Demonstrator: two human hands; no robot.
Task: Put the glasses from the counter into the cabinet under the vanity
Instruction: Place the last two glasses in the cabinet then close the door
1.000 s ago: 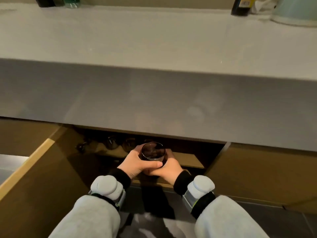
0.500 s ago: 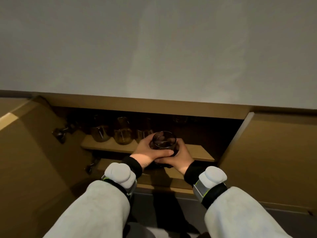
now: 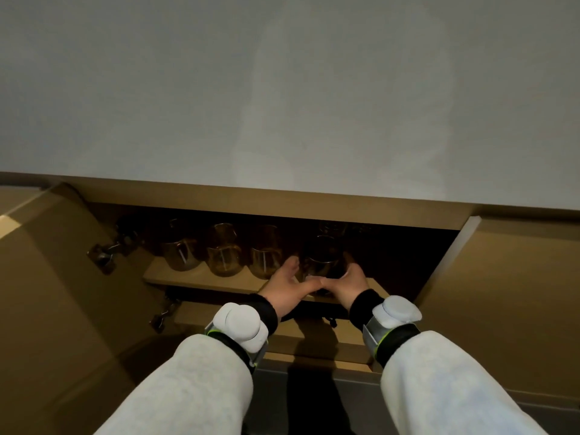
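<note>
Both hands, left [image 3: 287,288] and right [image 3: 348,282], cup a dark glass [image 3: 323,262] on the cabinet shelf [image 3: 175,274], beside three glasses [image 3: 224,254] already stowed. Nearly placed, not yet released; counter top out of view, remainder unknown.

There are four glasses [image 3: 323,262] on one shelf [image 3: 175,274]. Two hands [image 3: 290,288] reach in. The door has two hinges [image 3: 105,251].
</note>
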